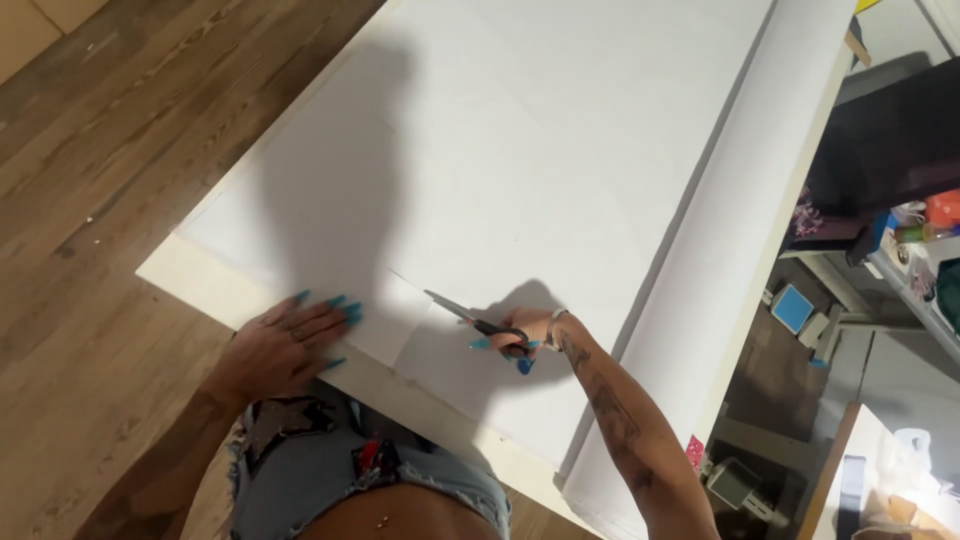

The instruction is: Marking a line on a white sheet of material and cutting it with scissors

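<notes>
White paper sheet (520,150), large and flat, is covering nearly the whole white table (200,275) and reaching toward its near edge, where a slit is running in from that edge. One pair of dark-handled metal scissors (470,318) is sitting in the slit, blades slightly parted, with the right hand (525,335) gripping the handles, fingers threaded through the loops. The left hand (285,345) is pressing flat on the paper near the table's near-left corner, fingers spread wide, just left of the cut. One long white paper roll (740,230) is lying along the table's right edge. Brown wood-plank floor (90,180) is showing on the left; cluttered shelves (910,260) are standing on the right.
</notes>
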